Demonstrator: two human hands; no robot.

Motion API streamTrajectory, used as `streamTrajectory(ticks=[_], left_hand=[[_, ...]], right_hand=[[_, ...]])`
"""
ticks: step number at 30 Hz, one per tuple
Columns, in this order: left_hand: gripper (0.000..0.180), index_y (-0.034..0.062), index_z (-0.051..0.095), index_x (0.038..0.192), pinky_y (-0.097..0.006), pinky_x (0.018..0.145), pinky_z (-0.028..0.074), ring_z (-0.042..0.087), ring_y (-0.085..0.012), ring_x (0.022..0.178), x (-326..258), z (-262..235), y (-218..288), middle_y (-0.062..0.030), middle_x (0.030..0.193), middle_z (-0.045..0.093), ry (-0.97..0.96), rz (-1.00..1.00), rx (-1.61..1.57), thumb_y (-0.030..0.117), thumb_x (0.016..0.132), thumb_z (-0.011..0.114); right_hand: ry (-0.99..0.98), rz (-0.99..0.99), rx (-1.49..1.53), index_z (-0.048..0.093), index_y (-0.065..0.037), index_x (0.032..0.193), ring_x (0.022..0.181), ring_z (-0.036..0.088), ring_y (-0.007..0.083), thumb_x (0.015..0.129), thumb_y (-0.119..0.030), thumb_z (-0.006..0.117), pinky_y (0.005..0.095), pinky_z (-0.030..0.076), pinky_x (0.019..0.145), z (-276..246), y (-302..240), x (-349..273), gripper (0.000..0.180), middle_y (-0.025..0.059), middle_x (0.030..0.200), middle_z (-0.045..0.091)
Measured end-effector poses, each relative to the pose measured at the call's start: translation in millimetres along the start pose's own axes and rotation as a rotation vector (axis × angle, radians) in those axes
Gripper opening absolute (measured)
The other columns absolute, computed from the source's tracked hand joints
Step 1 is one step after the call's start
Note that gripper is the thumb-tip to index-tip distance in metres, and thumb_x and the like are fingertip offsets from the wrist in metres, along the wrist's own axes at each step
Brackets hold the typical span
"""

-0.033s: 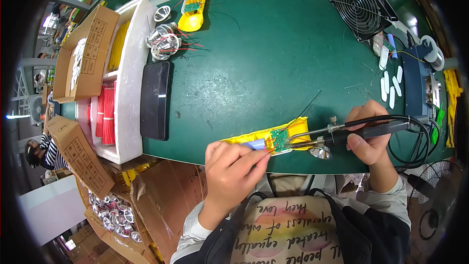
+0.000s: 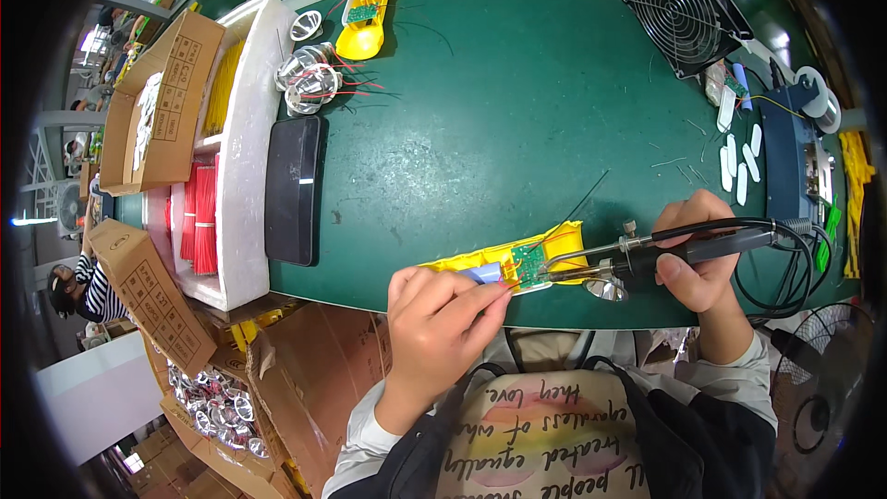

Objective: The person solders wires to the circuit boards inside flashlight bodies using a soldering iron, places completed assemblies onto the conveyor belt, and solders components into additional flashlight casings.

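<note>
Yellow casing (image 2: 564,242) lying open on green worktop (image 2: 480,129), small green circuit board (image 2: 529,263) inside, left hand (image 2: 434,333) pinching thin wire at it, right hand (image 2: 698,259) gripping black soldering iron (image 2: 665,249)

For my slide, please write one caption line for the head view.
Left hand steadies a yellow casing with green circuit board on the green table; right hand holds a soldering iron to the board.

Two brown cardboard boxes (image 2: 157,102) (image 2: 148,296) with dark print sit at the table's left edge; a black phone (image 2: 292,189), screen apparently dark, lies nearby.
</note>
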State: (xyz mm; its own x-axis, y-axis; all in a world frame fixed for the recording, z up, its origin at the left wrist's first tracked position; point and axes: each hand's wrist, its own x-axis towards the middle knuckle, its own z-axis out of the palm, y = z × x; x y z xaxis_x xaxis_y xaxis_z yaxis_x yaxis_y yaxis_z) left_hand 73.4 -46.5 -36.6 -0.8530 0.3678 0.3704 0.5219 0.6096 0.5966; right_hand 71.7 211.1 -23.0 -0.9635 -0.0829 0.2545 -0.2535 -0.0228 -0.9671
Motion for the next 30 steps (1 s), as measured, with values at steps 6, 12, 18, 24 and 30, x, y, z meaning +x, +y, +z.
streamTrajectory(ticks=[6,12,18,24,30], left_hand=[[0.013,0.0116,0.063,0.071,-0.03,0.061,0.035,0.048,-0.0152,0.058,5.9,-4.7,0.8,0.0032,0.063,0.05,-0.086,-0.03,-0.018,0.008,0.062,0.072],[0.012,0.011,0.063,0.07,-0.029,0.06,0.034,0.047,-0.0156,0.058,9.0,-6.3,2.4,0.0022,0.062,0.051,-0.104,-0.045,-0.028,0.009,0.062,0.072],[0.011,0.0112,0.063,0.069,-0.03,0.059,0.033,0.047,-0.0158,0.058,10.4,-6.2,2.2,0.0019,0.063,0.051,-0.115,-0.055,-0.029,0.009,0.062,0.072],[0.011,0.011,0.063,0.069,-0.03,0.059,0.033,0.047,-0.0158,0.058,9.4,-5.8,1.6,0.0018,0.063,0.052,-0.121,-0.06,-0.032,0.009,0.062,0.072],[0.011,0.0106,0.064,0.068,-0.029,0.059,0.034,0.047,-0.0155,0.057,10.5,-5.3,4.0,0.0017,0.062,0.052,-0.105,-0.073,-0.039,0.008,0.061,0.072]], right_hand=[[-0.038,-0.044,-0.054,0.045,0.0,0.068,0.045,0.037,0.0076,0.061,-0.003,0.062,0.0215,0.03,0.04,-1.1,3.5,1.8,0.019,0.0061,0.056,0.05],[-0.05,-0.048,-0.052,0.045,0.0,0.068,0.045,0.038,0.0076,0.061,-0.003,0.062,0.0213,0.03,0.04,-1.2,1.7,2.7,0.018,0.0061,0.056,0.05],[-0.044,-0.049,-0.054,0.044,-0.001,0.067,0.045,0.038,0.0077,0.061,-0.002,0.062,0.0212,0.03,0.041,-0.9,1.8,3.8,0.019,0.0057,0.056,0.05],[-0.044,-0.047,-0.058,0.044,-0.001,0.067,0.045,0.039,0.0076,0.061,-0.003,0.062,0.0212,0.031,0.041,-0.6,1.9,3.4,0.019,0.0058,0.056,0.05],[-0.058,-0.064,-0.078,0.045,0.0,0.068,0.045,0.039,0.0076,0.061,-0.003,0.062,0.0212,0.031,0.041,-1.5,1.9,2.8,0.019,0.006,0.056,0.05]])
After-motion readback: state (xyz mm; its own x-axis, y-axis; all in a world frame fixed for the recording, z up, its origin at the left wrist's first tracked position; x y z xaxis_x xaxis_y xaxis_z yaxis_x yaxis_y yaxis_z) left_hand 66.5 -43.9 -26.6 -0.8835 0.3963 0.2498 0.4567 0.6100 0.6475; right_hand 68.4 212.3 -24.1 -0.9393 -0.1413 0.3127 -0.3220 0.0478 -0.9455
